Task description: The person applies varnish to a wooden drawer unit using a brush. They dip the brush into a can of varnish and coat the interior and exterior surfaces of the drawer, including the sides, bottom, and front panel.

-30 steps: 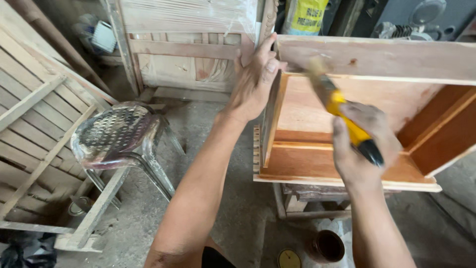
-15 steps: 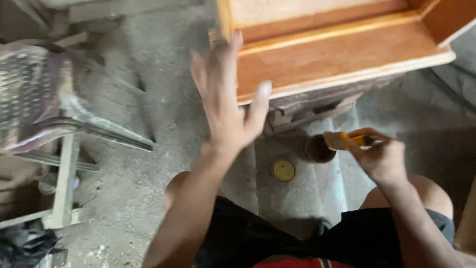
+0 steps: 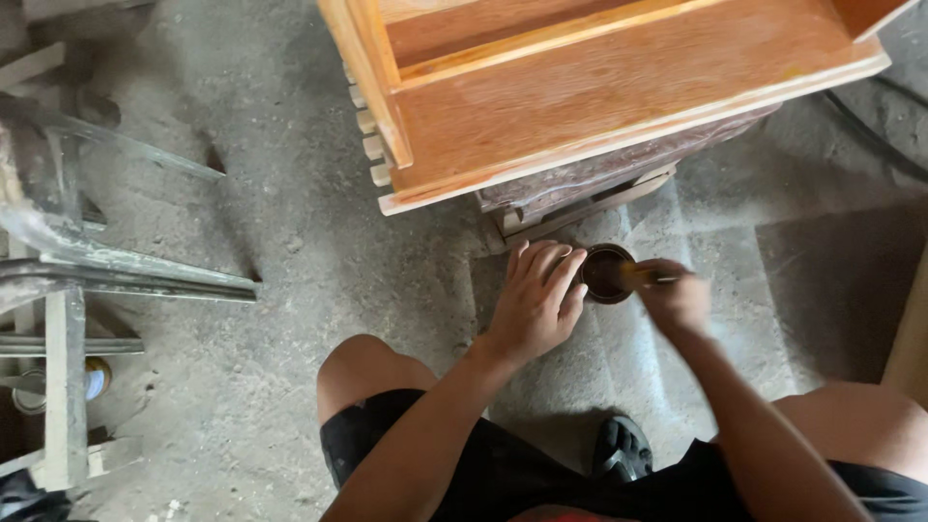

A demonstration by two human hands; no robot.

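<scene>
**Two hands at a little can on the floor**

The left hand (image 3: pixel 535 302) curls its fingers around the side of a small round can of dark liquid (image 3: pixel 607 274). The right hand (image 3: pixel 677 298) is closed around a yellow-handled brush (image 3: pixel 646 277), and the brush tip sits over the can's open top. The can stands on the dusty grey concrete floor (image 3: pixel 290 290), between the two hands. Just above it is an orange-brown wooden cabinet (image 3: pixel 599 87). A black sandal (image 3: pixel 621 449) shows below the hands.
</scene>
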